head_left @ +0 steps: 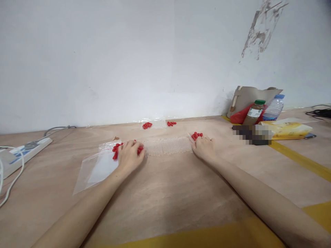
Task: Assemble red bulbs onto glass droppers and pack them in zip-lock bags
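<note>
Between my hands lies a row of thin clear sticks (pixel 168 146), side by side, with small pale tips at their ends. My left hand (pixel 130 155) is at the row's left end with fingers curled down; what they hold, if anything, is hidden. Small red oblong pieces (pixel 115 151) lie in a heap beside and partly under it. At the right end, my right hand (pixel 204 147) is closed, its fingertips against the last sticks; its grip is hidden. Just beyond its fingers sits another cluster of red pieces (pixel 197 135).
Near the wall are red pieces (pixel 147 125) on clear plastic and a smaller group (pixel 171 123). A clear plastic bag (pixel 85 172) lies left. A power strip (pixel 28 155) with cables stands far left. Bottles (pixel 254 112), a beige bag (pixel 239 98) and a yellow tissue pack (pixel 287 130) stand right.
</note>
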Demonstrator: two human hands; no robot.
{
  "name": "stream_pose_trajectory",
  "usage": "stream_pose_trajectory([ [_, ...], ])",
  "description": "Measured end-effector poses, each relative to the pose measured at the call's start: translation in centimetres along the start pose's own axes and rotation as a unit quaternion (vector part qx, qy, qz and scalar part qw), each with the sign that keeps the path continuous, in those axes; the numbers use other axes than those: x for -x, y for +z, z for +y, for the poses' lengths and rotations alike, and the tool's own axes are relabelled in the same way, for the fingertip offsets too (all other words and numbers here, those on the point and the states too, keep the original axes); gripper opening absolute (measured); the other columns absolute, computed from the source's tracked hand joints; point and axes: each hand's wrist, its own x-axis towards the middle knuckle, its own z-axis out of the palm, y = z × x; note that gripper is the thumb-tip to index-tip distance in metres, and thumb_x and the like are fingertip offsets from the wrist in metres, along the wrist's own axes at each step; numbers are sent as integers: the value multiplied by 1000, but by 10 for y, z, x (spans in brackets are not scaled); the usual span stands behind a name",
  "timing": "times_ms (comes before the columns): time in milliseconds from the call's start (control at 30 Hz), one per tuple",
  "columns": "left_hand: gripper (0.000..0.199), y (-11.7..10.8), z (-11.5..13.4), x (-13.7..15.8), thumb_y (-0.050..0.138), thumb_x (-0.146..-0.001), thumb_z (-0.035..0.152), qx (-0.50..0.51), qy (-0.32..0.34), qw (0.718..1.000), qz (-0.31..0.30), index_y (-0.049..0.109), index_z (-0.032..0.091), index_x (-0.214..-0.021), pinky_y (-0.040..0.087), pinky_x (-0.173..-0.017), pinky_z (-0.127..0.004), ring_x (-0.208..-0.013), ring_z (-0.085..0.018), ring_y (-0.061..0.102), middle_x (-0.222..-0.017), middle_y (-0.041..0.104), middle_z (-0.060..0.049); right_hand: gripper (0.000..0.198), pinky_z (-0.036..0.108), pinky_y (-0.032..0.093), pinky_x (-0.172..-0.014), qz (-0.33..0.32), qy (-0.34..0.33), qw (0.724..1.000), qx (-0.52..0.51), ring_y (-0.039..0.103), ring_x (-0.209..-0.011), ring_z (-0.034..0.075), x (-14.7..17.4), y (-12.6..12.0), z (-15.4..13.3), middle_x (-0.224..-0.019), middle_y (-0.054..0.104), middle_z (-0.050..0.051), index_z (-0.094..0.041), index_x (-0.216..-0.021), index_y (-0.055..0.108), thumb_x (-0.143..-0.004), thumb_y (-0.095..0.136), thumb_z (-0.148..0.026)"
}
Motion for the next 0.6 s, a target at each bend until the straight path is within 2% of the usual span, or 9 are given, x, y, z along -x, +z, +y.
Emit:
stream_pose_trajectory([
  [67, 21, -7, -19, -11, 49, -75, 39, -20, -38, 999, -26, 62, 23, -81, 32, -79, -44, -94, -28, 46, -90, 57, -8, 24, 37, 32, -72, 12, -50, 998, -26, 52, -80, 25, 4, -9, -5, -80, 60, 16, -10, -77, 58, -78, 39, -23],
  [133, 23, -14, -36, -20, 50, -73, 41, -27, -75, 995, -60, 62, 23, -80, 33, -79, -45, -96, -30, 47, -93, 57, -8, 21, 33, 34, -70, -1, -133, 988, -76, 51, -77, 21, 11, -21, -13, -79, 60, 12, -11, -76, 57, -78, 40, -22],
  [233, 25, -21, -52, -29, 48, -73, 42, -37, -119, 989, -80, 62, 22, -72, 34, -80, -46, -96, -30, 49, -94, 58, -8, 15, 28, 35, -66, -51, -260, 951, -159, 50, -73, 17, 25, -36, -24, -76, 59, 8, -14, -75, 55, -78, 42, -22],
  [300, 27, -22, -56, -36, 46, -73, 44, -47, -131, 986, -88, 62, 21, -72, 35, -81, -47, -98, -32, 49, -97, 58, -9, 12, 26, 35, -64, -84, -316, 926, -189, 49, -71, 15, 33, -43, -28, -75, 59, 6, -15, -75, 54, -78, 44, -22],
  [433, 29, -16, -57, -58, 46, -74, 39, -53, -114, 979, -157, 59, 23, -95, 35, -83, -47, -104, -32, 47, -108, 56, -10, 11, 25, 35, -61, -131, -363, 901, -200, 49, -69, 14, 41, -44, -28, -76, 58, 5, -16, -76, 53, -79, 46, -25],
  [500, 29, -8, -57, -72, 50, -71, 38, -53, -112, 974, -187, 61, 22, -92, 35, -83, -49, -103, -33, 48, -108, 57, -11, 11, 25, 36, -62, -150, -366, 895, -205, 49, -70, 14, 40, -40, -27, -77, 58, 5, -16, -77, 52, -79, 47, -25],
  [600, 25, 3, -60, -88, 59, -65, 40, -45, -120, 965, -228, 65, 20, -79, 36, -81, -50, -94, -34, 53, -97, 63, -11, 11, 26, 36, -64, -171, -363, 889, -219, 49, -72, 15, 38, -35, -26, -79, 58, 5, -16, -78, 52, -79, 48, -27],
])
